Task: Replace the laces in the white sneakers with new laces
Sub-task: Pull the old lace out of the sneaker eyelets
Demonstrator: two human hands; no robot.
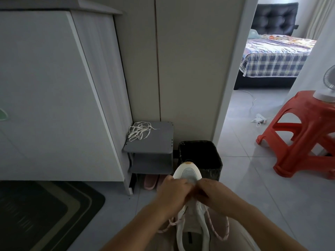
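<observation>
Although the white cabinet [54, 87] fills the space up and to the left of the fingers, it plays no part in the work. Neither does the red stool [308, 127], well off to their right. The black bin [213, 160] stands just beyond the fingers, behind the shoe's toe. The grey shelf unit [159, 140] is beyond them and to the left.

The white sneaker [188, 172] lies on the person's lap, toe pointing away, directly under both hands. The left hand [172, 192] and right hand [212, 191] meet over the lowest eyelets. Their fingers [183, 183] are curled in tight and seem to pinch the pink lace [220, 230] there, though the exact grip is hidden. The lace's two long tails hang loose below the fingers, one on each side of the shoe.

A tangle of white laces [138, 131] rests on the shelf unit's top, well clear of the fingers. I take these for the old ones, already pulled out. By that reading, threading has only begun. The upper eyelets look empty, the tails are unthreaded, and the second sneaker is not in sight.
</observation>
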